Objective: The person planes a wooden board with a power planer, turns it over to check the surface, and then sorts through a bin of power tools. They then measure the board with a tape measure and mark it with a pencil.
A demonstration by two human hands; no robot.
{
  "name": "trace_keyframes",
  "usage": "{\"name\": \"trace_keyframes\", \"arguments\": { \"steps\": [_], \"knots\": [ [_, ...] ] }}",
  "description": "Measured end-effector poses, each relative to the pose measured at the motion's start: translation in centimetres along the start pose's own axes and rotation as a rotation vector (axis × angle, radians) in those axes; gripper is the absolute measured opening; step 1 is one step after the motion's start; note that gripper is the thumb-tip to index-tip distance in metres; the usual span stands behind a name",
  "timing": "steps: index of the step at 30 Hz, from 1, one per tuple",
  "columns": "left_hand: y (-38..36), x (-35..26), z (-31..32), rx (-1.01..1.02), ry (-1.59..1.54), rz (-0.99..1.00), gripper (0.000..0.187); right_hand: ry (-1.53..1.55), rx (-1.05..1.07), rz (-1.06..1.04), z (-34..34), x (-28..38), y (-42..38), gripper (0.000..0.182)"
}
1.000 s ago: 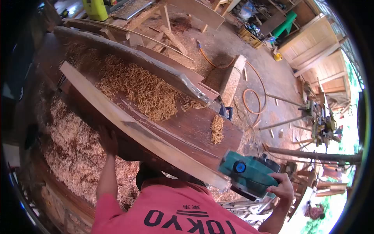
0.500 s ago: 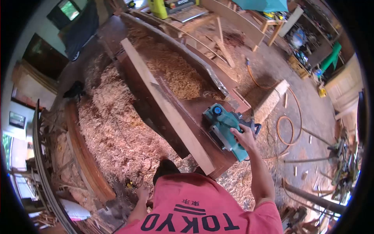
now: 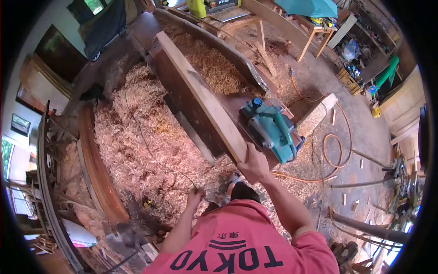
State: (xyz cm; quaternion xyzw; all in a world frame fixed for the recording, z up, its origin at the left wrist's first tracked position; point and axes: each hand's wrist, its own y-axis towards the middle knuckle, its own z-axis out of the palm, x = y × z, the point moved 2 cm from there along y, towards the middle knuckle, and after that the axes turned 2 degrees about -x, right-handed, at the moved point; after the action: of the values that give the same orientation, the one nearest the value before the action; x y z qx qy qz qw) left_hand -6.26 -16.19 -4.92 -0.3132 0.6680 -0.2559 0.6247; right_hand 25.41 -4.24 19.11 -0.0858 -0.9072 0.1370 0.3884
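Note:
My right hand (image 3: 253, 163) is closed around the near end of a long, pale wooden board (image 3: 203, 93), which lies lengthwise on the brown workbench (image 3: 182, 98). Just right of that hand, a teal electric planer (image 3: 273, 130) rests on the bench with nobody's hand on it. Low over the shavings, my left hand (image 3: 195, 196) has its fingers curled around a thin dark cord (image 3: 180, 174) that trails away across the pile.
Wood shavings (image 3: 137, 132) cover the floor left of the bench. A thick timber slab (image 3: 98, 169) stands farther left. An orange hose (image 3: 340, 146) coils on the right floor near a squared beam (image 3: 317, 112). A lime-green Ryobi machine (image 3: 198, 7) stands at the back.
My right hand has let go of the planer and taken hold of the board's near end. My left hand has risen forward, and a cord now shows there. The view has shifted slightly.

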Motion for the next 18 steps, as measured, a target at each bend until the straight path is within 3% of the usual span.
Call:
{"name": "trace_keyframes", "arguments": {
  "steps": [3, 4, 6, 7, 9, 11, 13, 14, 18],
  "knots": [
    [-4.5, -6.1, 4.8, 0.114, -0.273, -0.009, 0.047, 0.113, -0.027, -0.059, -0.3, 2.0, -1.6, 0.074],
    [-6.4, -8.2, 5.8, 0.240, -0.479, -0.030, 0.054, 0.181, -0.023, -0.090, -0.6, 3.1, -3.1, 0.073],
    [-12.8, -13.3, 5.9, 0.315, -0.288, 0.252, 0.066, 0.407, 0.042, -0.145, -0.2, 3.3, -5.6, 0.062],
    [-17.2, -17.7, 5.6, 0.244, 0.111, 0.557, 0.070, 0.610, 0.148, -0.067, -0.5, 4.0, -6.5, 0.060],
    [-21.0, -21.1, 4.3, 0.028, 0.617, 0.973, 0.078, 1.001, 0.378, 0.110, -1.4, 6.0, -9.1, 0.056],
    [-25.2, -25.3, 4.1, 0.367, -0.794, 0.193, 0.078, 1.140, 0.439, 0.022, -2.3, 6.9, -10.0, 0.074],
    [-25.8, -27.7, 3.5, 0.506, -0.831, 0.277, 0.078, 1.435, 0.493, -0.050, -4.3, 9.0, -10.1, 0.089],
    [-26.3, -29.0, 3.2, 0.578, -0.835, 0.317, 0.078, 1.470, 0.600, -0.155, -5.4, 9.7, -9.6, 0.108],
    [-28.7, -34.9, 4.0, 0.500, -0.792, 0.529, 0.085, 1.510, 0.712, -0.277, -9.7, 14.0, -9.7, 0.111]
  ]
}}
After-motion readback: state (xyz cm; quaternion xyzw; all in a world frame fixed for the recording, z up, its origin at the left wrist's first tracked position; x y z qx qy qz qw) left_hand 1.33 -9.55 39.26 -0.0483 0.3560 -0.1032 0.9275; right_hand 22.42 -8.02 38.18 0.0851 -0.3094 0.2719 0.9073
